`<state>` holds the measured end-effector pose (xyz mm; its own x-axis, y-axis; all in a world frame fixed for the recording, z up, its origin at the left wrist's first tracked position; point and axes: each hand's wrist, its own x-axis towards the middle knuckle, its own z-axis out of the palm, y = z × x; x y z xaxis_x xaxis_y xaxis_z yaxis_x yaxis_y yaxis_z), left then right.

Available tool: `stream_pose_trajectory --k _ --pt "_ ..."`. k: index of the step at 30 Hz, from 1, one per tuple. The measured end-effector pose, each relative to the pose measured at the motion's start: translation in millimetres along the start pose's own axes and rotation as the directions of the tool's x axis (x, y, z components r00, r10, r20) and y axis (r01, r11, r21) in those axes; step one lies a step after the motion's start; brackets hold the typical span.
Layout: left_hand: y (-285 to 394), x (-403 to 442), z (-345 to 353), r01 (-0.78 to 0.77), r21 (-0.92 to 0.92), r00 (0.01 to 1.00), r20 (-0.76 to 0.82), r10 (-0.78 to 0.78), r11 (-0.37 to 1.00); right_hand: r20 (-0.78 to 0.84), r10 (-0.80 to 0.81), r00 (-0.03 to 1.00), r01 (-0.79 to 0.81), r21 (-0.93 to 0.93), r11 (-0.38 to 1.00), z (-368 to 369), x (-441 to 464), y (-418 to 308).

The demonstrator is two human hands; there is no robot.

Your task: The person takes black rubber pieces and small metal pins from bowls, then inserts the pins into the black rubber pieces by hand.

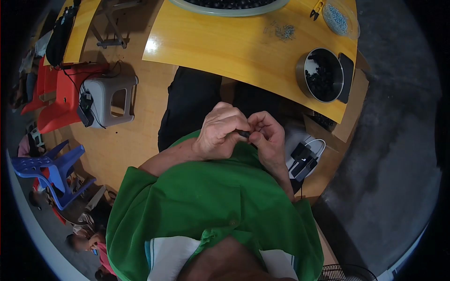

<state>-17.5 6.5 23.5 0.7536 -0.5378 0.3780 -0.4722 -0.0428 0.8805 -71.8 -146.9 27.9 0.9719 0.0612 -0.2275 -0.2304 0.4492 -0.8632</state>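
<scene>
Pinching small black piece [243, 134] narrowly between left hand [221, 131] and right hand [270, 141]. Facing yellow table [211, 42] at twelve o'clock — with metal bowl [302, 80] at two.

Looks like a small hand-assembly workshop, judging by the yellow bench [211, 42] bearing a loose scatter of small metal pieces [285, 32], a clear tub [353, 24] of similar bits, snips [317, 9], and a metal bowl [301, 75] and wide basin [229, 13] of small black parts [323, 84]. Furnished plainly, with plastic stools [99, 99] and a second yellow bench [88, 23]. Shared with other people [104, 255], visible at lower left.
</scene>
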Motion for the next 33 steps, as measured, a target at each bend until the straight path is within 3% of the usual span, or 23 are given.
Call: stream_pose_trajectory --k 3,5,9,11,16,18,19,21,22,24,26,33 --pt "2.9 0.0 0.3 -0.016 0.067 0.999 -0.048 0.020 0.998 0.066 0.085 0.994 -0.082 -0.037 0.996 0.9 -2.5 5.2" --pt "3.6 -0.6 0.2 -0.043 0.160 0.997 -0.052 0.052 0.986 0.167 -0.070 0.983 0.088 -0.107 0.990 -0.6 -3.8 14.4" --pt "4.5 0.3 2.2 -0.083 0.154 0.994 -0.056 0.093 0.985 0.193 -0.016 0.981 0.047 -0.157 0.986 1.7 -8.0 8.1" --pt "0.3 -4.8 7.7 -0.089 0.036 0.989 -0.113 0.093 0.995 0.186 -0.057 0.981 0.099 -0.228 0.969 3.7 -8.5 9.8" --pt "-4.8 -12.5 14.7 -0.015 -0.001 0.989 -0.148 0.014 1.000 0.152 -0.048 0.987 0.074 -0.173 0.982 3.5 -5.1 19.8" --pt "1.0 -12.2 13.6 0.131 -0.151 0.981 -0.121 -0.150 0.980 0.151 -0.037 0.988 0.060 -0.156 0.986 4.4 -3.2 21.1" --pt "1.5 -9.6 13.7 0.130 -0.149 0.981 -0.124 -0.149 0.980 0.134 -0.030 0.990 0.044 -0.097 0.994 6.2 -3.4 20.0" --pt "1.5 -4.8 15.2 0.019 -0.096 0.979 -0.202 -0.039 0.995 0.113 -0.022 0.993 0.026 -0.037 0.999 8.5 -6.3 15.9" --pt "1.3 -4.3 15.3 0.020 -0.097 0.979 -0.202 -0.039 0.995 0.024 -0.024 0.999 0.024 -0.020 0.999 9.0 -7.9 12.4" --pt "1.2 -4.8 14.0 -0.056 0.102 0.976 -0.205 0.076 0.993 -0.066 -0.023 0.998 0.023 0.000 1.000 10.5 -12.4 9.7" --pt "4.0 -7.3 15.2 -0.011 0.111 0.978 -0.204 0.034 0.994 -0.172 -0.164 0.971 0.153 -0.078 0.985 12.7 -17.7 9.9" --pt "4.6 -7.0 11.2 -0.001 0.088 0.990 -0.140 0.013 0.996 -0.146 -0.429 0.891 0.340 -0.410 0.846 13.4 -18.2 12.2"
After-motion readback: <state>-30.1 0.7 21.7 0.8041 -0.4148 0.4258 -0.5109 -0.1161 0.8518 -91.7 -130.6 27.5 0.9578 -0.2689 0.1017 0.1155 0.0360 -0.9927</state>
